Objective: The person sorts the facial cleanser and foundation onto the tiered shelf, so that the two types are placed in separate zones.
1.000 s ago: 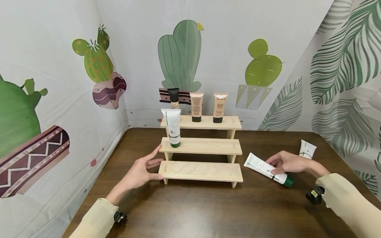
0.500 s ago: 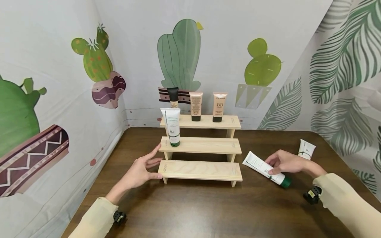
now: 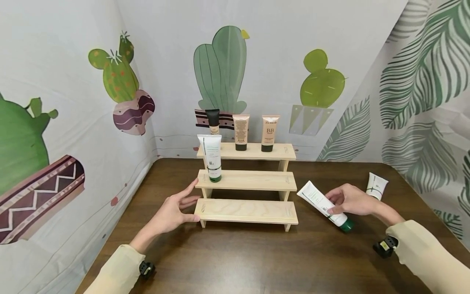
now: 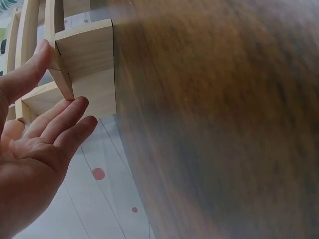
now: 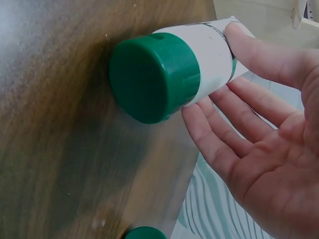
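Observation:
My right hand (image 3: 353,200) grips a white squeeze tube with a green cap (image 3: 318,199), thumb on one side and fingers on the other. The tube slants over the table right of the wooden three-tier stand (image 3: 249,209), cap end lower and toward me. In the right wrist view its green cap (image 5: 149,77) faces the camera. My left hand (image 3: 170,211) touches the stand's left end with extended fingers; its thumb (image 4: 36,64) lies against the lowest board. Another white tube (image 3: 211,157) stands cap down at the left of the middle tier.
On the top tier stand a black-topped tube (image 3: 213,118) and two beige BB cream tubes (image 3: 240,131), partly behind the white one at left. One more white tube (image 3: 376,184) is behind my right hand. Printed cloth walls (image 3: 279,61) border the brown table (image 3: 238,261).
My right hand has shifted slightly left with its tube, whose flat end has risen and turned more upright. The left hand stays against the stand.

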A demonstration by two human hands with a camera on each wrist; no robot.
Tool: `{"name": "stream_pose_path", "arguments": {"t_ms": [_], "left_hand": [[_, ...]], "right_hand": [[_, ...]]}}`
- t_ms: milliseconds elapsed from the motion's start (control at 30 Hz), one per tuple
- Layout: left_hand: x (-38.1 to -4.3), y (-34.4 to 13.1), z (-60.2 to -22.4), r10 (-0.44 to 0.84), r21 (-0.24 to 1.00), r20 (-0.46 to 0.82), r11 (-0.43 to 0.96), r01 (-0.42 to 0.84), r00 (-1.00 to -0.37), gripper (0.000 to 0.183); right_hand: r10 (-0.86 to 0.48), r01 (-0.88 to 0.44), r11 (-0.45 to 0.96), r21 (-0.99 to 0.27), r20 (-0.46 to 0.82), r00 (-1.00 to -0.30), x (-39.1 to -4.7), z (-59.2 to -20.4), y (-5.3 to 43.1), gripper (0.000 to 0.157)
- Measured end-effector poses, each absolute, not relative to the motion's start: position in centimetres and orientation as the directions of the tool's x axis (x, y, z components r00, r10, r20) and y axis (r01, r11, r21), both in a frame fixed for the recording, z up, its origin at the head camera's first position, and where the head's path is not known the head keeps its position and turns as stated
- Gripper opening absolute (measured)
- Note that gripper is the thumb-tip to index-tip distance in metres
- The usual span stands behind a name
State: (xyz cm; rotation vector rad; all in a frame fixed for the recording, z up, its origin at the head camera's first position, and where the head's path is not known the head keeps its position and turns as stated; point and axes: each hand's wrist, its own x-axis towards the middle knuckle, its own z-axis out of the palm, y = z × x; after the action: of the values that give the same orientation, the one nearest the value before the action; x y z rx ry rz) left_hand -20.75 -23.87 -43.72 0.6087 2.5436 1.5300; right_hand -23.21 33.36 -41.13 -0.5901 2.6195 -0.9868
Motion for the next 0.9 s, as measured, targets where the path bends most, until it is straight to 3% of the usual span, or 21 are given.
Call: {"name": "stream_pose_path", "arguments": {"t_ms": [900], "left_hand": [[-20.6, -23.8, -43.6, 0.383, 0.875, 0.095, 0.408, 0.261, -0.919, 0.116]], "right_hand": [[-0.346, -0.310, 0.665, -0.679, 0.088, -0.934, -21.0, -39.8, 32.1, 0.051]]}}
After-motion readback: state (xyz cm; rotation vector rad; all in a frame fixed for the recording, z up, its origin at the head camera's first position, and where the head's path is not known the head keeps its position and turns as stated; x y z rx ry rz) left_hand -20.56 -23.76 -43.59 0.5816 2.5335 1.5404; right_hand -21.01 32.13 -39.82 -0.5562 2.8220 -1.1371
